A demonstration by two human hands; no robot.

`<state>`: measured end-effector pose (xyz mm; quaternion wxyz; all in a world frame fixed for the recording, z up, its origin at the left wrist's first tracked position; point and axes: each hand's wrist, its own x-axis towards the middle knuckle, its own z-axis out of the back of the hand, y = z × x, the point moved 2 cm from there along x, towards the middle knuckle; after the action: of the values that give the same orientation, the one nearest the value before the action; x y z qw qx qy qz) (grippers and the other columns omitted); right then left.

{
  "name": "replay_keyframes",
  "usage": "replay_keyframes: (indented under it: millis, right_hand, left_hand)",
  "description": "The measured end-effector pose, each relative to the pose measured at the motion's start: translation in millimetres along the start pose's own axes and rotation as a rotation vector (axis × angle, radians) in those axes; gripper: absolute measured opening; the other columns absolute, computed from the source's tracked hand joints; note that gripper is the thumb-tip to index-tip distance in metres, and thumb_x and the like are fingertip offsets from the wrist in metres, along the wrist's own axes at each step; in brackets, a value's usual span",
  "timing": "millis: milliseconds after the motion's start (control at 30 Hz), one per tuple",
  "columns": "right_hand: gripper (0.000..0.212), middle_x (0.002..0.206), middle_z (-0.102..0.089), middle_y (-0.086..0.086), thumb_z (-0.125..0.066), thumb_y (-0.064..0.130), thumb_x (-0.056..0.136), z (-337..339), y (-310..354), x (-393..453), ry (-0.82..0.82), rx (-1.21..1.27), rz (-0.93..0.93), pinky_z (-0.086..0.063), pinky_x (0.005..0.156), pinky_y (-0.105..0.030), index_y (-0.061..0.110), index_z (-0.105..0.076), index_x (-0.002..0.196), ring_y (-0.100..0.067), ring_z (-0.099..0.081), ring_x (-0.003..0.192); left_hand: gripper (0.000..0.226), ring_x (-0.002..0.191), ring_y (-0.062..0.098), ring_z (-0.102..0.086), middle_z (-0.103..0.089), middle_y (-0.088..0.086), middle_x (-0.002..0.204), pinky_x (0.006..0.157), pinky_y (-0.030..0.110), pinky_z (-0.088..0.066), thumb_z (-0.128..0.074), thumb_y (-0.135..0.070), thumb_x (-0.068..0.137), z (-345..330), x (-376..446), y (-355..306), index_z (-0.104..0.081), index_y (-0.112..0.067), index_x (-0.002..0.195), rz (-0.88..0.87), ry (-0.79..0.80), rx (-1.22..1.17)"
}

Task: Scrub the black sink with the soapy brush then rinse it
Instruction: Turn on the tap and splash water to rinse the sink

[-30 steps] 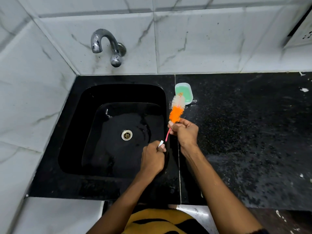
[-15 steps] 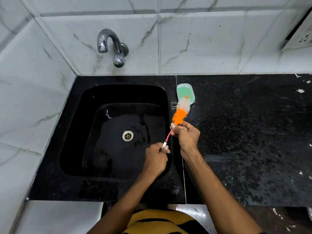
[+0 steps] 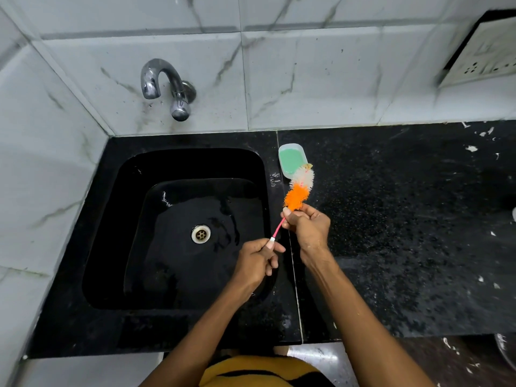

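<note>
1. Marble tiles back a black tabletop; the tap sits upper left of the frame.
2. Your sink, left of centre, looks wet.
3. Your right hand grips the brush below its orange bristles.
4. Your left hand pinches the handle's end.
5. The brush tip touches the soap dish.
</note>
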<state>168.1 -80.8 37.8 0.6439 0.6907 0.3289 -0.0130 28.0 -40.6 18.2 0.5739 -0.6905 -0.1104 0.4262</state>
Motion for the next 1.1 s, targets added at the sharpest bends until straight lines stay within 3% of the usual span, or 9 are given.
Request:
replay_keyframes:
  millis: [133,267,367,500,633,700,900,1000,1100]
  right_hand:
    - [0.023,0.069,-0.065,-0.014,-0.076,-0.004,0.077,2.7,-0.8,4.8,0.011,-0.073,0.025,-0.056,0.065,-0.033,-0.002,-0.063,0.095,-0.022,-0.063,0.059]
    - [0.028,0.064,-0.064,-0.012,-0.079,-0.001,0.075,5.7,-0.2,11.5,-0.015,-0.171,0.024,-0.058,0.071,-0.036,0.000,-0.062,0.097,-0.019,-0.059,0.054]
    - [0.019,0.063,-0.064,-0.012,-0.078,-0.003,0.074,9.9,1.4,14.3,-0.057,-0.215,-0.002,-0.057,0.067,-0.035,0.004,-0.062,0.082,-0.018,-0.057,0.053]
    - [0.013,0.059,-0.069,-0.006,-0.076,0.001,0.072,17.8,-1.9,22.4,-0.119,-0.321,-0.041,-0.054,0.058,-0.031,0.004,-0.065,0.068,-0.012,-0.056,0.046]
    - [0.008,0.057,-0.070,0.000,-0.074,0.004,0.069,23.1,-12.3,22.1,-0.154,-0.472,-0.063,-0.059,0.057,-0.036,0.007,-0.069,0.064,-0.014,-0.064,0.048]
    - [0.012,0.056,-0.070,0.001,-0.075,0.004,0.068,25.6,-14.3,22.4,-0.152,-0.506,-0.047,-0.060,0.059,-0.037,0.011,-0.069,0.061,-0.017,-0.069,0.054]
    - [0.014,0.059,-0.071,0.000,-0.084,0.011,0.064,34.7,-7.2,38.7,-0.148,-0.528,-0.075,-0.061,0.058,-0.040,0.014,-0.072,0.069,-0.018,-0.071,0.057]
    - [0.019,0.060,-0.071,0.003,-0.088,0.014,0.061,34.9,-4.7,44.3,-0.150,-0.571,-0.053,-0.061,0.064,-0.034,0.017,-0.071,0.070,-0.015,-0.071,0.060]
    - [0.021,0.059,-0.070,0.005,-0.088,0.021,0.061,36.2,-2.9,46.2,-0.133,-0.638,-0.011,-0.058,0.066,-0.026,0.019,-0.069,0.067,-0.011,-0.070,0.063]
  left_hand:
    - [0.032,0.047,0.008,-0.045,-0.057,0.001,0.056,0.048,0.017,-0.036,-0.048,-0.010,0.106,-3.8,6.6,0.5,-0.074,-0.003,0.089,-0.022,-0.032,0.018]
    - [0.023,0.050,0.012,-0.052,-0.066,0.010,0.060,0.051,0.021,-0.043,-0.059,-0.005,0.099,-11.8,11.5,1.4,-0.076,-0.005,0.082,-0.019,-0.135,0.021]
    - [0.021,0.053,0.015,-0.061,-0.072,0.015,0.066,0.052,0.022,-0.051,-0.064,-0.002,0.095,-23.5,15.0,1.6,-0.075,-0.001,0.078,-0.015,-0.210,0.005]
    - [0.021,0.057,0.020,-0.070,-0.073,0.015,0.066,0.061,0.035,-0.063,-0.070,-0.004,0.093,-44.3,18.2,4.2,-0.075,-0.002,0.072,0.003,-0.240,0.052]
    - [0.033,0.051,0.026,-0.070,-0.066,0.022,0.057,0.045,0.049,-0.058,-0.069,0.004,0.082,-62.1,35.4,13.2,-0.063,-0.002,0.050,0.021,-0.334,0.198]
    - [0.030,0.051,0.028,-0.071,-0.067,0.019,0.055,0.042,0.049,-0.057,-0.065,0.007,0.076,-67.4,46.6,16.2,-0.061,-0.002,0.047,0.056,-0.351,0.247]
    - [0.022,0.059,0.024,-0.074,-0.071,0.014,0.060,0.051,0.047,-0.061,-0.069,0.003,0.082,-81.8,60.6,10.7,-0.069,0.001,0.060,0.040,-0.317,0.271]
    - [0.025,0.057,0.017,-0.070,-0.069,0.003,0.056,0.054,0.042,-0.060,-0.066,-0.002,0.083,-85.1,58.8,4.3,-0.070,-0.009,0.060,0.010,-0.319,0.377]
    - [0.024,0.057,0.017,-0.065,-0.068,0.003,0.061,0.051,0.036,-0.052,-0.063,-0.006,0.087,-86.9,54.7,-0.5,-0.069,-0.012,0.064,-0.024,-0.323,0.458]
